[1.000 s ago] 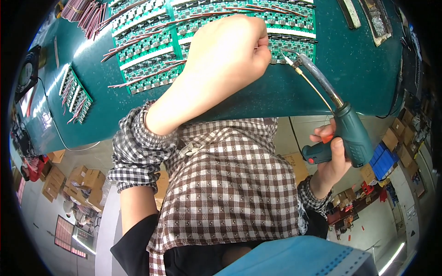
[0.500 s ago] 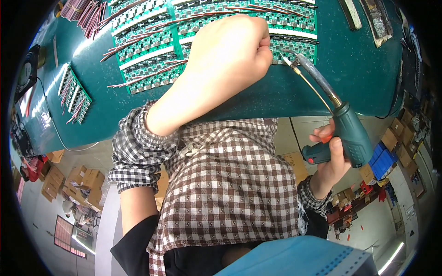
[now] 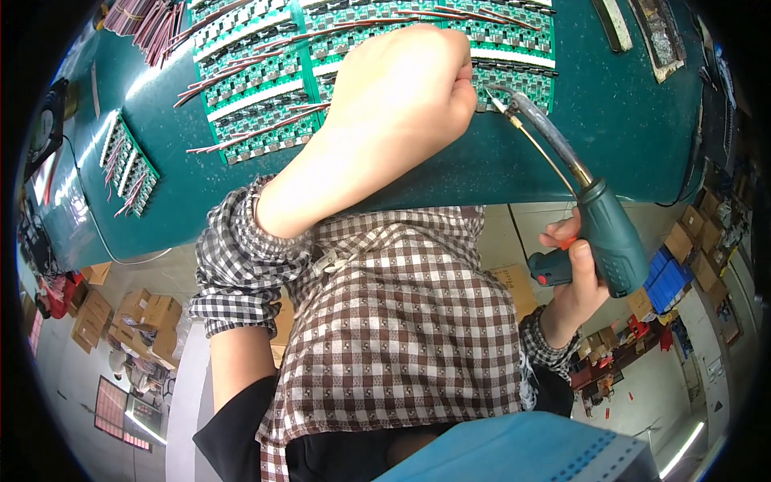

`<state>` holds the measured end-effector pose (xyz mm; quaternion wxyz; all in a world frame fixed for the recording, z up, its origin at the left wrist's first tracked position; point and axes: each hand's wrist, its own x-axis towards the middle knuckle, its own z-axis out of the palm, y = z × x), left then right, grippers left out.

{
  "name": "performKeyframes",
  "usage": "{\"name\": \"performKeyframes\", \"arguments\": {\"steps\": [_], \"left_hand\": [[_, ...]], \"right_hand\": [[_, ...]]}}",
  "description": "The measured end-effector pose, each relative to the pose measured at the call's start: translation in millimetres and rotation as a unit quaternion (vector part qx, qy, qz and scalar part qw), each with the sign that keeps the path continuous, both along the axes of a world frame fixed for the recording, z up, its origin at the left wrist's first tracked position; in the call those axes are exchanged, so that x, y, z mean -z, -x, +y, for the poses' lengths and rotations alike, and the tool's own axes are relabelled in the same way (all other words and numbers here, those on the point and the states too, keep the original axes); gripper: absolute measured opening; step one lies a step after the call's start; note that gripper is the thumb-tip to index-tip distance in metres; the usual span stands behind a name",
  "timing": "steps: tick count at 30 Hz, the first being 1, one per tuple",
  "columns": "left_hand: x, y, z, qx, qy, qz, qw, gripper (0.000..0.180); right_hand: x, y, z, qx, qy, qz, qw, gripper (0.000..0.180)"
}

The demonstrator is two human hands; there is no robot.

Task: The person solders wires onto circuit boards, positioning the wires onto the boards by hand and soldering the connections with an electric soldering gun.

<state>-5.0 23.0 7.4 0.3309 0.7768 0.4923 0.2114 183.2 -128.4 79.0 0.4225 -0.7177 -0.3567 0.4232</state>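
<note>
Slightly toward nine o'clock, the soldering gun [image 3: 612, 241] had shifted since the earlier frame, its tip [image 3: 491, 95] drawing nearer the fingers of the left hand [image 3: 401, 92]. Those fingers curled in at the hand's two o'clock side, over the panel of circuit boards [image 3: 522, 84]; their ends were hidden, so whether they grasped anything could not be told. Fingers of the right hand [image 3: 585, 281], at four o'clock, were wrapped around the gun's green handle, one of them by the red trigger [image 3: 569, 243]. From there the metal tube and a thin brass-coloured guide ran up toward eleven o'clock, meeting near the tip at the panel's lower edge; contact with the board could not be made out. Good work at this point probably called for a steady right wrist, a tip brought in from the four o'clock side, and left fingertips well clear of the heat. Beyond the hands, red and black wires [image 3: 213, 148] lay across the panel at eleven o'clock, a bundle of wires [image 3: 148, 28] sat past them at ten, and a smaller board panel [image 3: 132, 165] rested on the green tabletop [image 3: 610, 104] at nine. Compared with the earlier frame, the left hand had hardly changed place.
</note>
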Motion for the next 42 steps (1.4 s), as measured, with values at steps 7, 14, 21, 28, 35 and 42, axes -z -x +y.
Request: {"name": "performKeyframes", "arguments": {"steps": [7,14,21,28,35,42], "left_hand": [[0.7,-0.1,0.5,0.002,-0.003,-0.003,1.000,0.007],[-1.2,0.7,-0.2,0.000,-0.009,0.006,1.000,0.007],[0.9,0.1,-0.6,0.004,-0.002,0.003,1.000,0.007],[1.3,0.8,0.0,0.001,-0.004,-0.018,1.000,0.007],[1.2,0.4,0.6,0.001,0.002,-0.016,1.000,0.007],[0.4,-0.5,0.2,-0.001,-0.001,-0.008,1.000,0.007]], "right_hand": [[-0.1,1.7,1.1,0.005,0.002,-0.005,1.000,0.043],[-1.7,3.4,1.3,0.009,0.006,-0.002,1.000,0.044],[-1.4,5.4,1.5,0.020,0.004,-0.010,1.000,0.042],[-3.3,6.1,2.7,0.014,-0.003,-0.025,1.000,0.041],[-3.4,6.6,2.8,0.016,-0.001,-0.029,0.999,0.040],[-4.4,6.9,3.2,0.010,0.004,-0.031,0.999,0.041]]}}
